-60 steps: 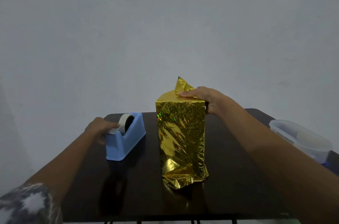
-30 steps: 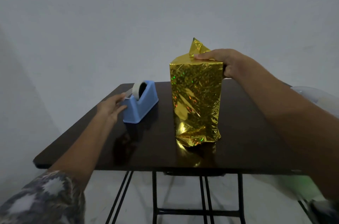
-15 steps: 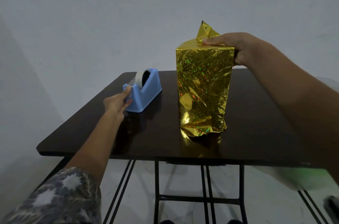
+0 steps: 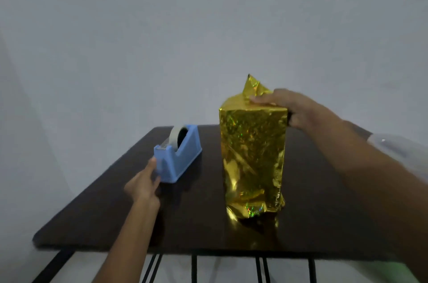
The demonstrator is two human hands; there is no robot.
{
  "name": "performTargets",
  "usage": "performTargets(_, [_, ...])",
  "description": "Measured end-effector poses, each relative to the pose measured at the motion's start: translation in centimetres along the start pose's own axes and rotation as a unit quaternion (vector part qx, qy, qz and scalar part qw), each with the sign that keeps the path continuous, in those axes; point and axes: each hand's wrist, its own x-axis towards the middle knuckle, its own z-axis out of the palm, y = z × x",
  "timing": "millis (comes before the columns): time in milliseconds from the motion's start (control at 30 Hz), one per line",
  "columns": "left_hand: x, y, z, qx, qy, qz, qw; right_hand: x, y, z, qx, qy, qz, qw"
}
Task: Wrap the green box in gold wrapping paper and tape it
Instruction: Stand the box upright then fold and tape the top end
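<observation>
Wall point(image 4: 162, 28): plain and pale, filling everything behind the table.

Table point(image 4: 104, 218): dark glossy top on thin black legs. The box, the dispenser and both hands are over it.

Box point(image 4: 252, 155): stands upright on its end, right of the table's middle and nearer the front edge than the back. Every side I can see is covered in gold paper.

Gold paper point(image 4: 254, 201): shiny and creased, smooth across the front face. At the foot it bunches into a loose crumpled skirt that spreads onto the table top.

Right hand point(image 4: 294, 109): comes in from the right and lies on top of the box, fingers stretched out flat and pressing the folded paper down. The heel of the hand hangs off the box's right edge. I can't make out what the thumb is doing — it is hidden behind the box.

Left hand point(image 4: 143, 186): reaches in from the front, fingers out fairly straight, tips touching the near end of the tape dispenser. It is not wrapped round anything.

Tape dispenser point(image 4: 180, 160): light blue, sitting left of the box and apart from it, cutter end towards the hand.

Paper flap point(image 4: 253, 86): a pointed gold corner sticking up from the box top, just behind the right fingertips.

Roll of tape point(image 4: 176, 135): whitish, seated in the dispenser — a strip runs forward to the cutter.
</observation>
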Motion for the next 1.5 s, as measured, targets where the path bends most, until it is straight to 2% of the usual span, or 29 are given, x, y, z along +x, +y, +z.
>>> performTargets(33, [-1.2, 0.3, -0.1, -0.002, -0.003, 0.004, 1.000, 0.0, 0.4, 0.3, 0.015, 0.012, -0.005, 1.000])
performTargets(100, [-4.3, 2.3, 1.4, 0.020, -0.099, 0.033, 0.994, -0.2, 0.3, 0.3, 0.044, 0.034, -0.011, 0.998])
performTargets(233, [-11.2, 7.4, 5.8, 0.071, -0.327, 0.111, 0.936, -0.9, 0.0, 0.4, 0.076, 0.040, -0.008, 0.996])
performTargets(333, [-13.9, 8.8, 9.2, 0.120, -0.400, 0.097, 0.903, -1.6, -0.1, 0.7, 0.075, 0.047, -0.011, 0.996])
performTargets(500, [-15.9, 8.3, 11.9, 0.155, -0.373, 0.017, 0.915, -2.0, -0.2, 0.8, 0.085, 0.053, -0.011, 0.995])
performTargets(667, [-15.2, 7.6, 12.5, 0.169, -0.324, 0.013, 0.931, -1.8, -0.1, 0.7, 0.100, 0.048, -0.012, 0.994])
performTargets(833, [-14.6, 7.0, 12.6, 0.154, -0.323, 0.002, 0.934, -1.8, -0.2, 0.6, 0.094, 0.045, -0.016, 0.994])
performTargets(1500, [-13.7, 5.2, 13.3, 0.170, -0.286, 0.112, 0.936, -1.5, -0.1, 0.4, 0.063, 0.051, -0.015, 0.997])
